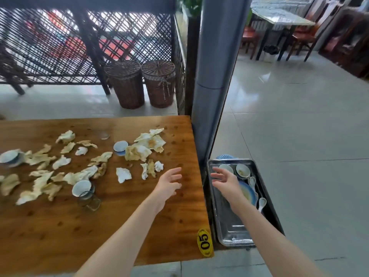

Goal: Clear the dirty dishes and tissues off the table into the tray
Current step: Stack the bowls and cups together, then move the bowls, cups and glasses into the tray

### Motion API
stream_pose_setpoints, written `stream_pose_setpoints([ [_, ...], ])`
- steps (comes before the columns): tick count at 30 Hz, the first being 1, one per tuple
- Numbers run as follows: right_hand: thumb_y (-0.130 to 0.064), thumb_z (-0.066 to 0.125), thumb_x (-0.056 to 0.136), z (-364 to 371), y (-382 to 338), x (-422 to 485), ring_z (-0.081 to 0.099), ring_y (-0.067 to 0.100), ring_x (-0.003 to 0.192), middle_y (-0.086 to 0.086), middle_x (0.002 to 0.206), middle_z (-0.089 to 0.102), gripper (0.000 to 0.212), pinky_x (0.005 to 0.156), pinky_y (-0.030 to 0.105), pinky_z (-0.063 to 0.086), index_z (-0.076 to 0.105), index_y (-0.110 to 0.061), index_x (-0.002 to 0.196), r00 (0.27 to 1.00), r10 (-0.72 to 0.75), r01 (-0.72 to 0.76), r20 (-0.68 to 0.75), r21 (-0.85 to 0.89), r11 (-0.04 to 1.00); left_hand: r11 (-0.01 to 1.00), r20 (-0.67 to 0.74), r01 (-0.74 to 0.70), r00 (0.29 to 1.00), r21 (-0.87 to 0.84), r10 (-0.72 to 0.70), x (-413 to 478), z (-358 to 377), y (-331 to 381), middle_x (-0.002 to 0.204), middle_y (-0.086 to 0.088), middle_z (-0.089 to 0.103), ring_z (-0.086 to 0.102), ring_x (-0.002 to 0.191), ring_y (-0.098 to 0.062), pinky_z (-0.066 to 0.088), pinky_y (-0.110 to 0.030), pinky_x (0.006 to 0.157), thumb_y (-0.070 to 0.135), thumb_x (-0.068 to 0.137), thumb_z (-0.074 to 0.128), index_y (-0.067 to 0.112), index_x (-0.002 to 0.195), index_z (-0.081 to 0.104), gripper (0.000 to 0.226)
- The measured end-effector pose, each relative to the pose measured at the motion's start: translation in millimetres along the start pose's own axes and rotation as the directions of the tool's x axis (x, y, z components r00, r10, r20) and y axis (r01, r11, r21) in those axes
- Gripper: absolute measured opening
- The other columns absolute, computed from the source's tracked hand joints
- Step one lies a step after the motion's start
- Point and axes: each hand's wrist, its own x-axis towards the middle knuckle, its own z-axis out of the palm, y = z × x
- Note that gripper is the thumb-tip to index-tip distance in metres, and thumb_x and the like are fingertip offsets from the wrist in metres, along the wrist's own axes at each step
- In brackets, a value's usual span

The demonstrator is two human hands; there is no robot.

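Both forearms are reaching forward from the near edge of the view. The left hand [167, 182] is hovering over a bare stretch of the wooden table [123, 226], fingers spread and holding nothing. The right hand [226, 181] is hanging over the metal tray [229, 230], which is sitting beside the table's right edge and lower than it; its fingers are likewise spread and empty.

In the tray, two small bowls [242, 170], a blue-rimmed plate [248, 193] and white spoons [262, 203] are lying toward the far end; the near end is bare.

Judgement: the work is sitting between loads, with neither hand carrying anything. The table is far from cleared. Nearest the left hand are crumpled tissues [123, 174]; further left a cup [81, 187] is resting on a glass [89, 202]; beyond, a small dish [120, 146] is lying among more tissues, and another bowl [10, 156] is at the far left edge.

The next move is calling for a reach leftward and forward to gather the nearest tissues, taking care with the stacked cup and glass.
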Motion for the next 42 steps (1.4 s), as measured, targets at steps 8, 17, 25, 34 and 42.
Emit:
stream_pose_setpoints([
  [8, 0.004, 0.057, 0.087, 61, 11, -55, 0.063, 0.012, 0.098, 0.001, 0.108, 0.066, 0.045, 0.070, 0.017, 0.050, 0.057, -0.020, 0.126, 0.988, -0.059, 0.067, 0.145, -0.051, 0.996, 0.994, -0.204, 0.022, 0.978, -0.107, -0.044, -88, -52, -53, 0.135, -0.001, 0.054, 0.054, 0.119, -0.020, 0.045, -0.037, 0.099, -0.003, 0.093, 0.055, 0.029, 0.134, 0.051, 0.052],
  [17, -0.004, 0.059, 0.090, 147, -5, -93, 0.060, 0.002, 0.092, -0.011, 0.102, 0.064, 0.040, 0.061, 0.008, 0.044, 0.057, -0.029, 0.122, 0.952, -0.062, 0.095, 0.299, -0.094, 0.991, 0.987, -0.393, 0.018, 0.916, -0.160, -0.080, -162, -129, -97, 0.139, -0.002, 0.051, 0.054, 0.114, -0.017, 0.045, -0.034, 0.093, 0.005, 0.097, 0.052, 0.028, 0.135, 0.049, 0.045],
  [25, -0.002, 0.061, 0.088, 248, -14, -88, 0.060, 0.006, 0.094, -0.006, 0.103, 0.064, 0.043, 0.069, 0.015, 0.047, 0.056, -0.024, 0.125, 0.947, -0.026, 0.071, 0.320, -0.130, 0.989, 0.980, -0.383, 0.055, 0.915, -0.192, -0.127, -161, -220, -126, 0.138, -0.004, 0.052, 0.054, 0.118, -0.021, 0.045, -0.039, 0.098, 0.002, 0.094, 0.055, 0.028, 0.137, 0.047, 0.052],
  [34, -0.001, 0.066, 0.083, 353, -19, -67, 0.059, 0.005, 0.091, -0.005, 0.104, 0.061, 0.049, 0.058, 0.010, 0.046, 0.055, -0.020, 0.126, 0.978, 0.057, -0.025, 0.203, -0.157, 0.987, 0.989, -0.272, 0.109, 0.953, -0.097, -0.132, -111, -326, -126, 0.135, -0.002, 0.055, 0.055, 0.114, -0.018, 0.048, -0.036, 0.095, -0.002, 0.093, 0.053, 0.029, 0.137, 0.048, 0.054],
  [42, -0.008, 0.077, 0.076, 392, 2, -42, 0.052, 0.010, 0.106, -0.009, 0.113, 0.055, 0.058, 0.069, 0.013, 0.045, 0.053, -0.027, 0.124, 0.986, 0.113, -0.085, 0.122, -0.215, 0.973, 0.977, -0.175, 0.180, 0.964, -0.118, -0.199, -78, -350, -134, 0.132, -0.001, 0.057, 0.056, 0.118, -0.021, 0.043, -0.044, 0.105, -0.001, 0.094, 0.053, 0.028, 0.138, 0.047, 0.053],
])
